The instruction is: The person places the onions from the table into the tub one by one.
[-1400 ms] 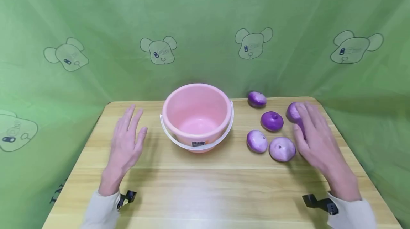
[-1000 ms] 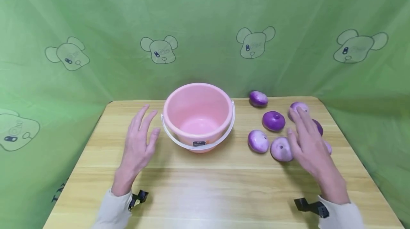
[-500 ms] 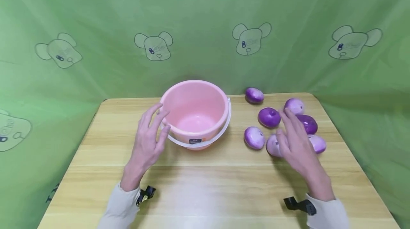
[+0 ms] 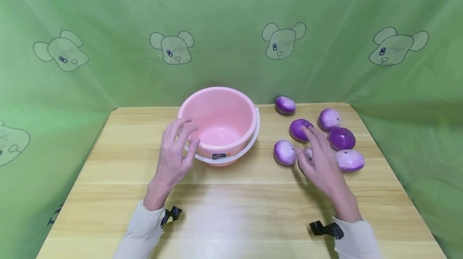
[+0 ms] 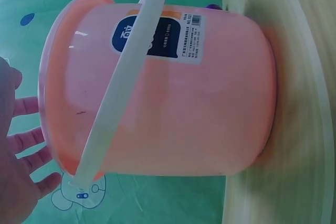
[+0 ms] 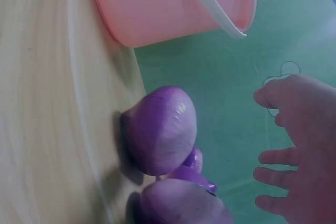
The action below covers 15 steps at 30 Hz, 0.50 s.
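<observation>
A pink plastic bucket (image 4: 218, 102) stands upright near the table's back edge, its white handle (image 5: 118, 90) hanging down across the front. My left hand (image 4: 173, 152) is at the bucket's left rim, fingers slightly bent and spread; whether they touch it I cannot tell. To the right lie several purple onions, among them a pale one (image 4: 284, 153) nearest the bucket and a dark one (image 4: 341, 138) farther right. My right hand (image 4: 321, 166) hovers over the group with loose fingers, holding nothing and partly covering one onion. The right wrist view shows it apart from the onions (image 6: 160, 129).
The wooden table (image 4: 224, 210) has a back edge against a green curtain (image 4: 228, 9) printed with bear-head outlines. One onion (image 4: 285, 105) lies close to that back edge. Small black cameras (image 4: 171, 215) are strapped at both wrists.
My left hand has moved right from the table's left side to the bucket's rim. My right hand has drifted left across the onions, uncovering those at the right. Bucket and onions stay put.
</observation>
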Motion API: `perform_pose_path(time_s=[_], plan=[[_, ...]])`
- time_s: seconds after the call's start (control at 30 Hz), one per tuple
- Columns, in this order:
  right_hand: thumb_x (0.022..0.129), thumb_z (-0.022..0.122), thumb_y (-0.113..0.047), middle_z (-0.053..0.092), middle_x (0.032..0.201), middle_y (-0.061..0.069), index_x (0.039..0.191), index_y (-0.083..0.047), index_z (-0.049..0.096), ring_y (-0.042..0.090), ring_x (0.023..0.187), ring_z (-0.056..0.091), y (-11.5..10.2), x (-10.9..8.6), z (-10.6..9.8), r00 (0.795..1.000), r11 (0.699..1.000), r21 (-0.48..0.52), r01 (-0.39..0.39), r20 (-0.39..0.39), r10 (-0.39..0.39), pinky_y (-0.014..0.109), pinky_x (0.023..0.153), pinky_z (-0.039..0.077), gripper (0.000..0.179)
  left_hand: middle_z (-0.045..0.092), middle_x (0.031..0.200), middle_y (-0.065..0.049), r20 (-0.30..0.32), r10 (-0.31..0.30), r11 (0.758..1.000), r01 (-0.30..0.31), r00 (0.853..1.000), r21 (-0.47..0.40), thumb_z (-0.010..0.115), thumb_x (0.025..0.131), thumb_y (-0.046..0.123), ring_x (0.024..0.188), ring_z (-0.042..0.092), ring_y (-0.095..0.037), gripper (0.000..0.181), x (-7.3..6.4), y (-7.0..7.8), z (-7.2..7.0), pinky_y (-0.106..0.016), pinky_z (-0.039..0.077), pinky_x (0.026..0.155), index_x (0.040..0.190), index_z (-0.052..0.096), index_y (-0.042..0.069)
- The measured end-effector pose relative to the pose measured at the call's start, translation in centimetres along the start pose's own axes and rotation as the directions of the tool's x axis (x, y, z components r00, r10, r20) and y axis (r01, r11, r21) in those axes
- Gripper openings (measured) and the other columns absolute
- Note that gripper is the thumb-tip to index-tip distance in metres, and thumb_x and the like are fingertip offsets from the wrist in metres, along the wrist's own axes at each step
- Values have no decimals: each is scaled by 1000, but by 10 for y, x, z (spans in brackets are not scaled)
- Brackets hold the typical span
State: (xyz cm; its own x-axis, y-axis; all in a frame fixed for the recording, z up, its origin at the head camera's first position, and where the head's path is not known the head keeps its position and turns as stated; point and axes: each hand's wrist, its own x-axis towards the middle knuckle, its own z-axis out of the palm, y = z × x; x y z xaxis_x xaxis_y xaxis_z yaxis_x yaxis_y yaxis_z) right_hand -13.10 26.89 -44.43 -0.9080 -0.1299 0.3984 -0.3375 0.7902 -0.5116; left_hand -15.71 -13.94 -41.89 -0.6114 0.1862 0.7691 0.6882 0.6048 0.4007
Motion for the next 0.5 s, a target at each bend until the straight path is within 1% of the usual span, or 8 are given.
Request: perform_pose_path(time_s=[0.1,0.23,0.5], plan=[[100,65,-28,30,163,21,162,-20,30,50,143,33,-1,2,4,1000,1000,-10,0,13,0,75,112,29,71,59,133,-20,19,-1,1000,0,1000,8,52,103,37,120,54,-36,39,-1,0,2,-55,39,111,115,67,3],[101,65,-28,30,163,22,162,-21,30,51,143,33,-3,2,10,999,1000,-20,-2,36,3,76,112,29,71,59,132,-20,46,-10,1000,10,999,14,52,103,38,124,53,-35,39,-2,1,3,-54,38,113,114,67,4],[102,63,-29,29,164,18,162,-19,31,48,144,33,-6,5,18,998,999,-34,14,54,-12,76,111,29,68,59,130,-19,68,-20,1000,18,998,24,52,103,36,121,54,-34,36,-4,3,3,-52,40,111,109,68,4]])
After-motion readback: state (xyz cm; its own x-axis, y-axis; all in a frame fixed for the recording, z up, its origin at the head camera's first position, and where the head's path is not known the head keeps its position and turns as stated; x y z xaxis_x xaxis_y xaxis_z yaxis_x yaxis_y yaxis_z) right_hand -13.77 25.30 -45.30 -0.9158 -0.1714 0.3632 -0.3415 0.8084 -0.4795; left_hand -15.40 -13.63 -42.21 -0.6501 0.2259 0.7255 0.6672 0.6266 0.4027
